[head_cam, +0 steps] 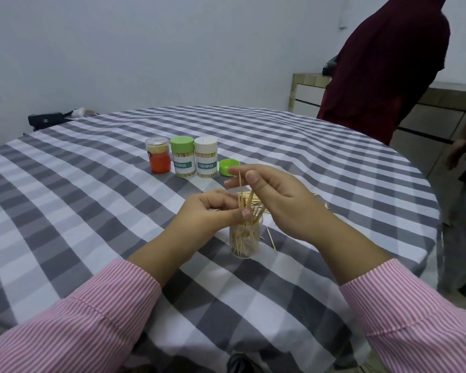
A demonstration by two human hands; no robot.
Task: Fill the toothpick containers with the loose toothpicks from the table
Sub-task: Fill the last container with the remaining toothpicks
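Clear plastic toothpick container [244, 239] stands under our left hand [213, 211], fingers curled around the sticking-out wooden toothpicks [250, 208], while our raised right hand [277, 196] pinches one toothpick [240, 184].

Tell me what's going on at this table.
A person in a pink striped shirt is refilling an open clear container with toothpicks. The left hand steadies the bunch sticking out of its mouth, while the right hand pinches a single toothpick above it. A few loose toothpicks lie beside it. Three capped containers and a loose green lid stand behind.
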